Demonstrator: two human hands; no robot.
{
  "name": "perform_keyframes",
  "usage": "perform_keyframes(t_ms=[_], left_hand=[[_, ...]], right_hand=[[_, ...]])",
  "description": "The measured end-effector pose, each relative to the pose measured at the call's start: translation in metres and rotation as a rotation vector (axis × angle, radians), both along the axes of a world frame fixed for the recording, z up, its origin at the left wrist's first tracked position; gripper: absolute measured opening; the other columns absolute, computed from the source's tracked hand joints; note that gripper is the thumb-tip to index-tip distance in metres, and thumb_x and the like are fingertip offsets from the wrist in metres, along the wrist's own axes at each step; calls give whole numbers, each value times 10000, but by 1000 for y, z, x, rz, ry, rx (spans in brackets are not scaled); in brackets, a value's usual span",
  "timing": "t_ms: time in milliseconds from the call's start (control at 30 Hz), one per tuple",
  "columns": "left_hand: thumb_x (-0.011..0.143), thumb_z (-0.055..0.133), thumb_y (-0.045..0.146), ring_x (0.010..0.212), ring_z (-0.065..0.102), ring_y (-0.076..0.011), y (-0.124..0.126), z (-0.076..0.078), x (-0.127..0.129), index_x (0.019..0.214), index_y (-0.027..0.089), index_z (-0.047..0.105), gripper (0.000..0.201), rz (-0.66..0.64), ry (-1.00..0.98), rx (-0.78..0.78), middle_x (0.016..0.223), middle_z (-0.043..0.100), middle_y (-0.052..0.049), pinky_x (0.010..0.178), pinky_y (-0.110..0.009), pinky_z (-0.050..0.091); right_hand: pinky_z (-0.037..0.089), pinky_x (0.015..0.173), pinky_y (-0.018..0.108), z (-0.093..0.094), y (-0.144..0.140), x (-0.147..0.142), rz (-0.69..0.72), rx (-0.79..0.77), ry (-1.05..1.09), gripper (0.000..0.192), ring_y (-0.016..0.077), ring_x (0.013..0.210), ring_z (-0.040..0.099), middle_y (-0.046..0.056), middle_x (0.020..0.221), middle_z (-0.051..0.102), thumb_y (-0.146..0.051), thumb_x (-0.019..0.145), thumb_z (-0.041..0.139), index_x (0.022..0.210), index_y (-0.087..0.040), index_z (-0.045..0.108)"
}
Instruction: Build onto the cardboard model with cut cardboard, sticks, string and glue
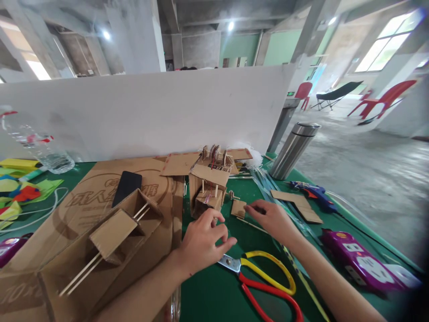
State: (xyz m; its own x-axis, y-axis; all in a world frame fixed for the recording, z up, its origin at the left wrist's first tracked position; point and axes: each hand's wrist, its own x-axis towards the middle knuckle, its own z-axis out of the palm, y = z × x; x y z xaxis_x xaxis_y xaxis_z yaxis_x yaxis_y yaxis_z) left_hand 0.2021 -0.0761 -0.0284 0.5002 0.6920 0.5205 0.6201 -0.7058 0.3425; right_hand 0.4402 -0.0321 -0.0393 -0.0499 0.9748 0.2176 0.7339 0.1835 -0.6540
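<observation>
In the head view my left hand (208, 237) hovers in front of a small cardboard model (209, 174), its fingers bent but apart, with nothing seen between them. The model has wooden sticks through it and cardboard discs on top. To its right, my right hand (271, 218) has its fingertips closed on the edge of a small cardboard square (238, 209); the thumb is partly hidden. A thin wooden stick (252, 224) lies just below that square. Close under my left hand, scissors (234, 264) with one yellow and one red handle rest on the green table.
At left, a long cardboard box (110, 237) with two sticks stands on a large cardboard sheet (90, 188), near a black phone (127, 188). On the right are a glue gun (313, 194), a purple power strip (362, 261), an L-shaped cardboard piece (298, 205) and a steel flask (295, 150).
</observation>
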Motion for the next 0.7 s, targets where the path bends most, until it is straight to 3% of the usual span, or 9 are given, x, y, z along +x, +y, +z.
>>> perform_keyframes(t_ms=[67,167,267,367,467,567,633,700], left_hand=[[940,555,278,815,699,-189,1,5,-2,925,181,724,196,-41,45,-6,964,727,-81,700,-283,548],[938,512,211,775,725,-201,-3,20,-3,1282,184,611,359,-124,143,-14,882,774,-48,664,-288,555],[930,509,194,812,736,-236,-21,44,-5,1351,168,559,425,-162,296,-35,1021,782,-71,650,-327,564],[928,539,243,903,733,-235,-47,70,-25,1276,235,600,354,-96,346,-47,1128,761,-39,715,-340,583],[918,575,396,993,719,-273,-62,89,-72,1251,305,602,346,127,344,95,1156,749,-28,805,-400,593],[837,594,573,1184,617,-435,-60,100,-132,1278,263,604,539,484,455,218,1338,644,-139,900,-608,531],[826,600,525,1295,517,-486,-56,105,-165,1293,147,586,601,610,548,52,1392,579,-233,981,-659,462],[857,581,491,1279,556,-438,-56,108,-185,1348,187,539,578,629,565,-155,1419,579,-178,983,-614,486]], right_hand=[[461,632,303,-2,-3,-9,109,-16,-23,334,211,663,640,48,716,716,-440,875,517,728,-206,706],[486,700,287,-5,-7,-18,255,-23,-55,272,202,765,670,59,835,728,-343,902,498,817,-192,708],[487,715,284,-6,-11,-22,314,-20,-98,221,195,781,669,69,875,715,-266,909,504,861,-179,702],[492,762,295,-6,-13,-23,330,-6,-128,222,195,834,667,76,942,711,-223,934,486,924,-183,704],[497,824,330,-6,-13,-23,340,14,-149,229,220,914,656,91,967,702,-207,941,484,931,-180,712],[501,841,363,-9,-13,-22,355,35,-157,219,247,942,643,100,960,702,-203,935,505,918,-180,723],[499,847,376,-10,-12,-22,372,55,-151,206,257,945,636,95,947,712,-195,927,523,905,-188,727],[498,845,384,-11,-12,-23,387,80,-134,197,262,935,635,87,924,720,-190,925,534,890,-194,728]])
